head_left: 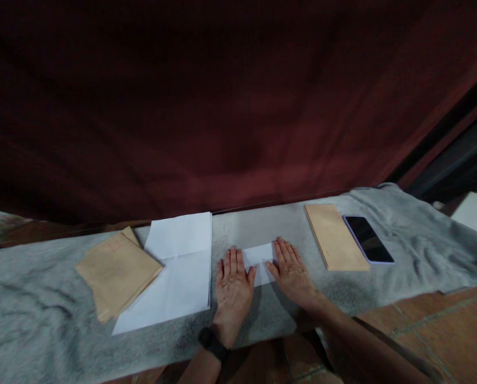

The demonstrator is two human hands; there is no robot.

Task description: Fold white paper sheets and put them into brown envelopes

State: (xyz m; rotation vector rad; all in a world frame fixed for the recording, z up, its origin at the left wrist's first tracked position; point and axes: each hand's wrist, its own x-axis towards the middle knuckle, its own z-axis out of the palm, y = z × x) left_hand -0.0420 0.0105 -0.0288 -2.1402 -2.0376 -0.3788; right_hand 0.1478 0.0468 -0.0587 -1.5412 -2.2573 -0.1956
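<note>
A small white folded paper (262,260) lies flat on the grey cloth in front of me. My left hand (234,282) rests palm down at its left end, fingers stretched forward and thumb pointing inward. At the right end, my right hand (292,269) also lies flat, its thumb on the paper. Both palms cover the paper's ends, so its full length is hidden. Just left of my left hand are large white sheets (178,272) with crease lines. Brown envelopes (118,272) overlap the left side of those sheets.
To the right, a neat stack of brown envelopes (336,237) stands beside a phone (368,240) with a purple edge and dark screen. The grey cloth (34,304) is wrinkled at both ends. A dark red curtain (238,106) hangs behind; tiled floor (442,330) shows below.
</note>
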